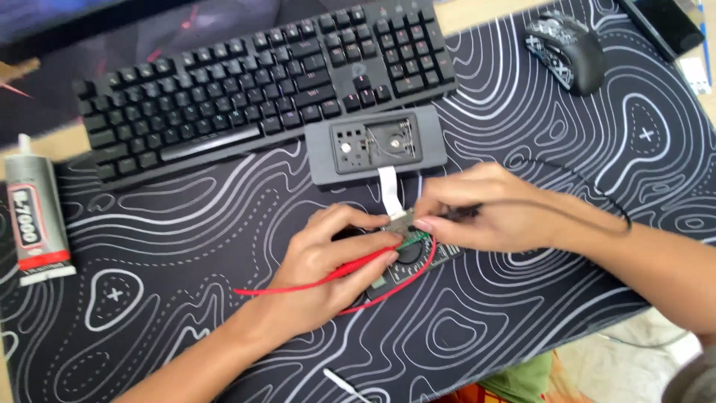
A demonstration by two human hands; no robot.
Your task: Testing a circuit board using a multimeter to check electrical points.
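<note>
My left hand grips a red probe whose red lead trails left and loops under the hand. Its tip meets a small green circuit board. My right hand pinches a black probe against the same board, and its black lead runs off to the right. A dark meter lies under both hands, mostly hidden. A white ribbon cable joins the board to a grey rectangular case lying open-side up just beyond.
A black keyboard sits at the back, a black patterned mouse at the back right, a glue tube at the left. Everything rests on a black desk mat with white lines. A small white stick lies near the front edge.
</note>
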